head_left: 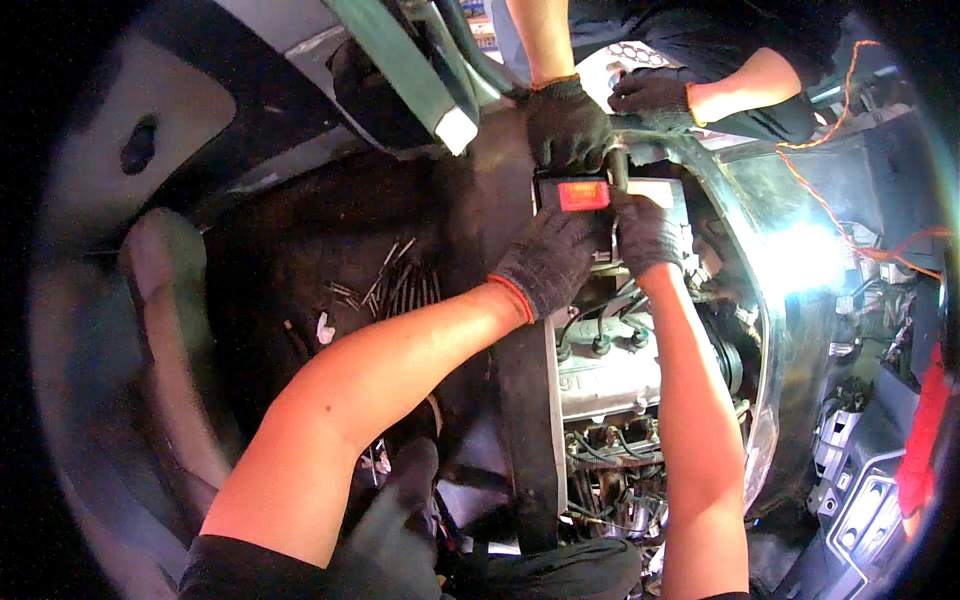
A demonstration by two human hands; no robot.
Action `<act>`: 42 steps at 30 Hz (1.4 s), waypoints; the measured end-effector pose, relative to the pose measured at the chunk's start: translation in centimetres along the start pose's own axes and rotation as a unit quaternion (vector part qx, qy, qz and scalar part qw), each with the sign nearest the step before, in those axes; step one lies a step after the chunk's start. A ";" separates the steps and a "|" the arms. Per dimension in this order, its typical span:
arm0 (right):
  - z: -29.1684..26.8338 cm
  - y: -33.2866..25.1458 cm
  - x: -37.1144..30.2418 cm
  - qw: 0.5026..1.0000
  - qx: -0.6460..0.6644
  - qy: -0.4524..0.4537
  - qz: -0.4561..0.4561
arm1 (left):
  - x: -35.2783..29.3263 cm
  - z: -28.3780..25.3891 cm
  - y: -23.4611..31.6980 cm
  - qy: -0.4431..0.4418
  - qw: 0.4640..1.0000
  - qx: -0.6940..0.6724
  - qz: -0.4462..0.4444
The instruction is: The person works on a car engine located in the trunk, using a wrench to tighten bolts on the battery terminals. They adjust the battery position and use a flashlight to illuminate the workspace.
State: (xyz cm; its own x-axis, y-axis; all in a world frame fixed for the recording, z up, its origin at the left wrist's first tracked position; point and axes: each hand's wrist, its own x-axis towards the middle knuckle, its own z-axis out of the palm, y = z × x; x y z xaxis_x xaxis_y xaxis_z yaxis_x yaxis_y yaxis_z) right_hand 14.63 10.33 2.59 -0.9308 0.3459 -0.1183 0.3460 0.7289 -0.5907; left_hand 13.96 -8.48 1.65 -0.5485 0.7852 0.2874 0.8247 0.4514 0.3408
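Observation:
A black box that looks like a car battery (548, 192), with a red label on top, sits at the far end of the engine bay. My left hand (550, 258), in a dark glove with an orange cuff, grips its near left side; part of the fingers blends into the dark box. On its right side, my gloved right hand (650, 235) closes around the lower end of a dark cylindrical handle (620, 168). Across from me, a co-worker's gloved hand (570, 125) reaches down to the box's far edge, and their other gloved hand (655, 98) rests farther right.
Below my hands lies the engine (610, 380) with black leads, inside a metal-edged opening. Several slim metal tools (400, 280) lie on the dark floor at left. An orange twisted wire (815, 190) hangs at right, near a bright lamp (808, 258). A headlight (865, 520) is at lower right.

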 end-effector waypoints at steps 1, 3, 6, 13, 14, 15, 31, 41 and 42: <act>-0.3 0.0 0.3 1.000 0.008 -0.022 0.015 | 0.0 0.3 0.1 0.025 1.000 -0.008 0.005; -1.3 -0.7 0.1 0.996 0.023 -0.076 0.045 | -0.5 1.1 -0.3 0.019 0.999 0.049 0.004; -3.3 -1.5 -5.4 0.974 0.189 -0.095 -0.075 | -0.7 -1.9 0.0 -0.126 0.989 0.046 -0.058; -4.4 -4.3 -5.7 0.982 0.173 -0.062 -0.047 | -0.9 -0.6 -0.4 -0.081 0.996 0.023 -0.039; -2.9 -2.1 -2.7 0.972 0.232 -0.035 -0.024 | 0.1 -0.1 0.3 -0.042 0.999 0.019 -0.012; -2.7 -2.6 -0.7 0.997 0.069 -0.036 -0.010 | 0.2 0.8 0.2 -0.008 1.000 0.021 0.004; -2.1 -4.9 4.1 0.862 -0.408 -0.105 -0.282 | 0.1 1.1 -0.3 0.036 0.999 -0.011 -0.014; 0.5 -0.8 -6.9 0.935 0.348 0.006 -0.067 | -1.7 1.5 -1.5 0.050 0.998 0.041 -0.018; 1.0 -1.8 -2.8 0.971 0.233 -0.008 -0.054 | -1.7 1.5 -1.5 0.052 0.998 0.031 -0.017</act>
State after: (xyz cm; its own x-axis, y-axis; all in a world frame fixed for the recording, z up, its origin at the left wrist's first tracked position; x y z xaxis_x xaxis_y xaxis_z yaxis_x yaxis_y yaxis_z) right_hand 16.54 7.44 3.16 -0.9618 0.2700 -0.0455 0.1584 0.4135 -0.8966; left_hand 13.81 -9.83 -0.71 -0.5854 0.7220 0.3688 0.8102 0.5048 0.2977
